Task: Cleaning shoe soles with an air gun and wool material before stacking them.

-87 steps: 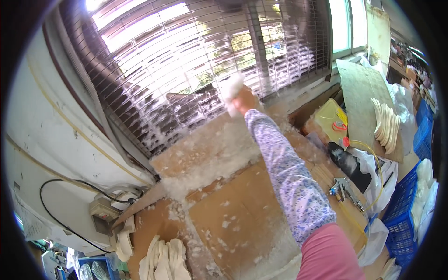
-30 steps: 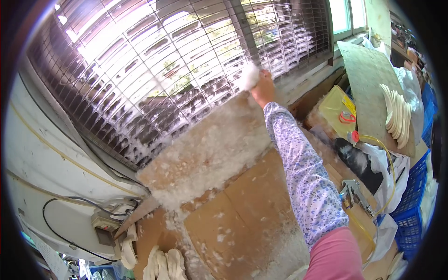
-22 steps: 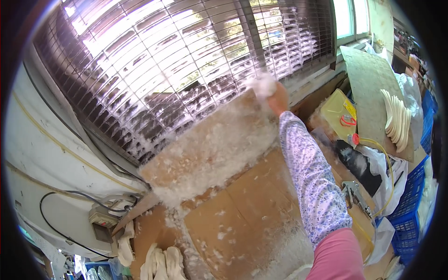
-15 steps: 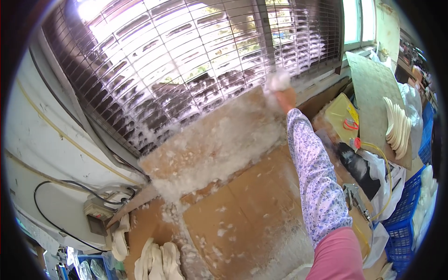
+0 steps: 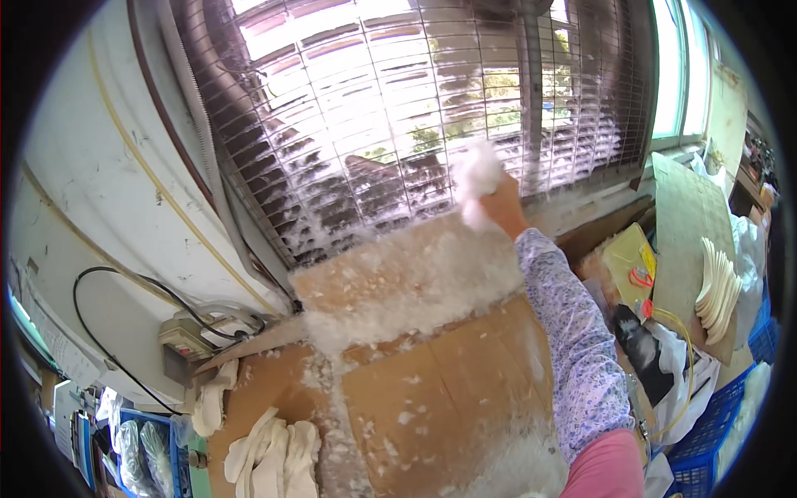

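Closed around a clump of white fluff (image 5: pixel 477 170), my right hand (image 5: pixel 503 206) is raised at arm's length in front of a wire mesh grille (image 5: pixel 407 133). White fibres cling along the grille's lower part. Just under the hand, an upright cardboard panel (image 5: pixel 365 274) is coated with loose fluff. A flat cardboard sheet (image 5: pixel 440 373) lies nearer, with tufts scattered over it and a thicker drift at its near right. A patterned sleeve covers my forearm. My left hand is out of the picture.
White curved pads (image 5: pixel 278 456) lie at the lower left, near a grey box with a black cable (image 5: pixel 83 282). On the right stand a yellow container (image 5: pixel 624 266), a leaning board with stacked pads (image 5: pixel 718 290), a yellow hose (image 5: pixel 691 357) and a blue crate (image 5: pixel 706 432).
My right hand, with the fluff, has moved left from the grille's lower right, and the clump looks larger. The whole view has shifted, so the surroundings sit further right and lower.
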Available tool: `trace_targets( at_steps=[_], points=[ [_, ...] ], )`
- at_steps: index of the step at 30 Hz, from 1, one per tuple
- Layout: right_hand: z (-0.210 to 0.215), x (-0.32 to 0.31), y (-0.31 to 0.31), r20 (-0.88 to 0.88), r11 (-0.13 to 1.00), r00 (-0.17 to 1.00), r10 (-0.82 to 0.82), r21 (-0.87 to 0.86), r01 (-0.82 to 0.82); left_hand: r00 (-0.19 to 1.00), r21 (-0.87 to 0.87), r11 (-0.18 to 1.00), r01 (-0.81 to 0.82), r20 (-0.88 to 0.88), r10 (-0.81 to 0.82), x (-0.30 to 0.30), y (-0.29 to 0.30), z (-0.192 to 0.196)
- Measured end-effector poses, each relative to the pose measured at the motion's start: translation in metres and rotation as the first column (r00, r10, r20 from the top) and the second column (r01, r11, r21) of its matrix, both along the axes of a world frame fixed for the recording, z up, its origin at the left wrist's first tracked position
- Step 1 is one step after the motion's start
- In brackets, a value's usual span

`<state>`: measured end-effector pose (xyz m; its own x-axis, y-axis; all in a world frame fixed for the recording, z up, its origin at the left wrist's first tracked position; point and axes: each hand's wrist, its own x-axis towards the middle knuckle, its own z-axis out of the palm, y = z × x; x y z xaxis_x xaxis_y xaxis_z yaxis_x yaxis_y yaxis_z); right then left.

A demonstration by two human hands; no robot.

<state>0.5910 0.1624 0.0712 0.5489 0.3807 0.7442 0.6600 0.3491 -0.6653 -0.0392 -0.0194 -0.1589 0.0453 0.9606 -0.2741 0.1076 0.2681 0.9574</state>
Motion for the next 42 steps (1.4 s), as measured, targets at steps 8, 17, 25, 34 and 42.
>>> trace_targets(
  at_steps=[8,17,25,34,42],
  points=[
    [0.074,-0.074,0.085,0.358,0.953,0.884,-0.301,0.159,0.26,0.998,0.031,0.999,-0.045,0.055,0.043,-0.008,-0.008,0.002],
    [0.078,-0.11,0.085,0.655,0.952,0.712,-0.253,0.038,0.304,0.983,0.052,0.988,-0.143,0.12,0.136,-0.016,-0.02,-0.002],
    [0.115,-0.144,0.114,0.62,0.969,0.757,-0.205,0.02,0.246,0.984,0.069,0.989,-0.132,0.129,0.122,-0.025,-0.014,-0.001],
    [0.132,-0.101,0.093,0.199,0.93,0.908,-0.368,0.102,0.355,0.977,0.116,0.983,-0.146,0.173,0.124,-0.02,-0.003,0.001],
    [0.133,-0.085,0.066,0.557,0.911,0.725,-0.405,0.182,0.37,0.992,-0.032,0.991,-0.127,0.021,0.128,-0.074,-0.077,0.028]
  ],
)
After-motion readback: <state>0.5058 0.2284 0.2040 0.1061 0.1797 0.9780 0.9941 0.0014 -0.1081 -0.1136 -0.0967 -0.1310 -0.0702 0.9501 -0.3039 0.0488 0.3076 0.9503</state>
